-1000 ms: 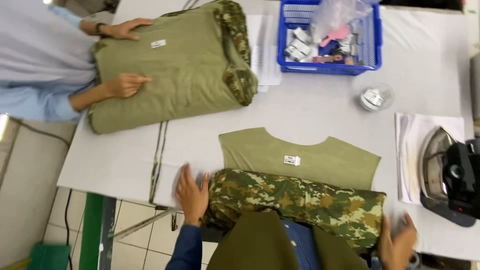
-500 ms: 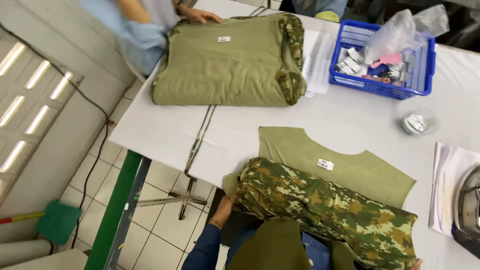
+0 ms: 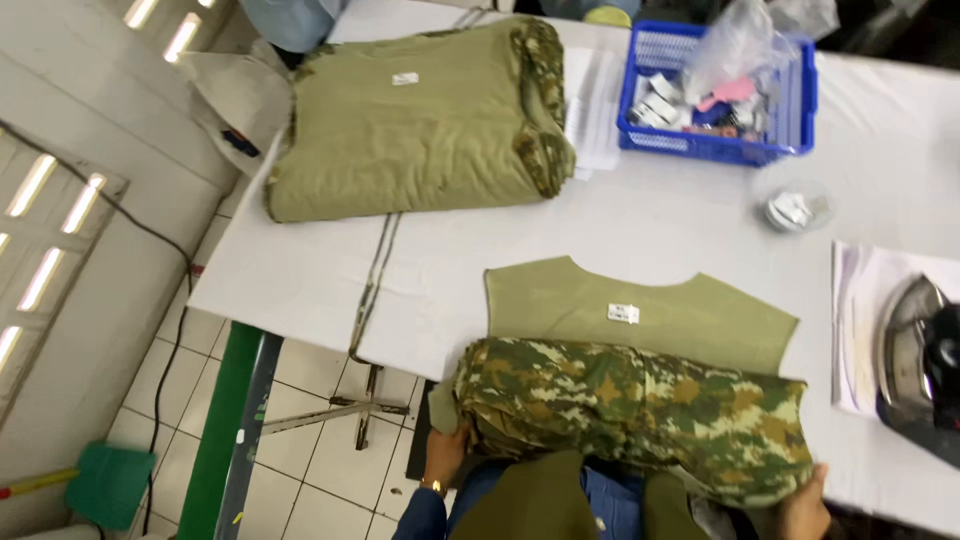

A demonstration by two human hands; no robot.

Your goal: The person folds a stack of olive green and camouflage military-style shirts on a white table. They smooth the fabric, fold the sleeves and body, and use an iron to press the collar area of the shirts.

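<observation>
An olive green shirt [image 3: 640, 310] lies flat on the white table [image 3: 650, 235], with a small white label at its neck. Its camouflage sleeves and lower part [image 3: 630, 405] are folded into a thick band along the table's near edge. My left hand [image 3: 445, 450] grips the left end of that camouflage fold, below the table edge. My right hand [image 3: 800, 505] holds the right end of the fold at the bottom of the view, partly hidden.
A stack of folded olive and camouflage shirts [image 3: 415, 120] lies at the far left, with a co-worker's clothing [image 3: 290, 15] behind it. A blue basket [image 3: 715, 90] of small items, a round container [image 3: 795, 208], papers [image 3: 860, 300] and an iron [image 3: 920, 350] stand to the right. Tiled floor lies left.
The view has swung left and down. The co-worker's hands have left the far stack. My hands have slid from on top of the camouflage fold to its two ends at the table edge.
</observation>
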